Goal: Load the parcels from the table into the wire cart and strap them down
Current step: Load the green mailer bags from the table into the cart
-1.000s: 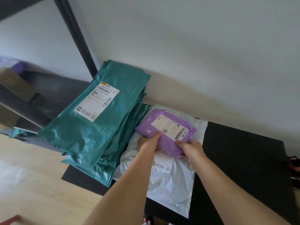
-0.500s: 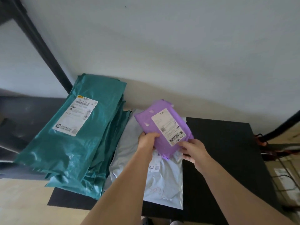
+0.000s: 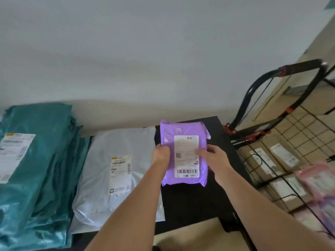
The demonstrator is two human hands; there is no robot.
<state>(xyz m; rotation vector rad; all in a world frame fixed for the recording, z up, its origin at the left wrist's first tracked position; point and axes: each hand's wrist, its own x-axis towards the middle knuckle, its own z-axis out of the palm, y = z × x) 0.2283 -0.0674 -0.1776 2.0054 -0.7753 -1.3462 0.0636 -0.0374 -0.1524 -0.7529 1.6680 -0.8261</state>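
Observation:
A small purple parcel (image 3: 183, 132) with a white barcode label hangs above the black table (image 3: 192, 201). My left hand (image 3: 161, 153) grips its left edge and my right hand (image 3: 213, 158) grips its right edge, thumb on the label. On the table lie a white poly mailer (image 3: 101, 178) and, further left, a stack of teal mailers (image 3: 45, 160). The black wire cart (image 3: 299, 127) stands to the right of the table, holding brown boxes (image 3: 266, 158) and pink parcels (image 3: 319, 180).
A grey wall runs behind the table. The cart's curved black handle (image 3: 297, 67) rises at the upper right, with red fittings at its base. Beige floor shows beyond the cart and below the table's front edge.
Both hands have lifted the purple parcel off the white mailer and carried it right, turning it upright. The view has swung right, bringing the wire cart into sight.

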